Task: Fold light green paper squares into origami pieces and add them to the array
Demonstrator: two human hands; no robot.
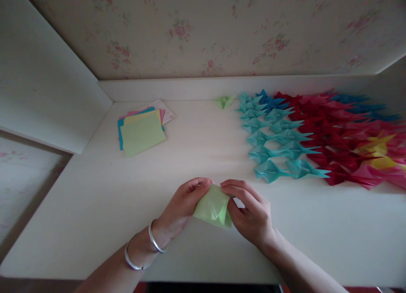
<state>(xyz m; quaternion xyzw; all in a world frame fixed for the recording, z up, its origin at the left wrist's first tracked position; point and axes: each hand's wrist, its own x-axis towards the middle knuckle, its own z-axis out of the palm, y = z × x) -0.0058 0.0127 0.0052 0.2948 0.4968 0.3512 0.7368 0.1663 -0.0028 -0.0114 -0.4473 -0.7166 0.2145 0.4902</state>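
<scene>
Between my two hands is a pale green sheet of origami paper (212, 206), partly folded, with a raised flap at its lower right. My left hand (189, 197) is closed on the left side of the paper, thumb on top. My right hand (250, 208) pinches the right edge, its index finger lying along the upper corner. Both hands are just above the white desk, near its front. The underside of the paper and some fingertips are hidden.
A stack of coloured paper sheets (144, 134), pale green on top, lies at the back left. One green paper crane (225, 101) stands by the back board. Rows of turquoise cranes (269, 170) and many red, pink, blue and yellow ones (333, 136) cover the right side.
</scene>
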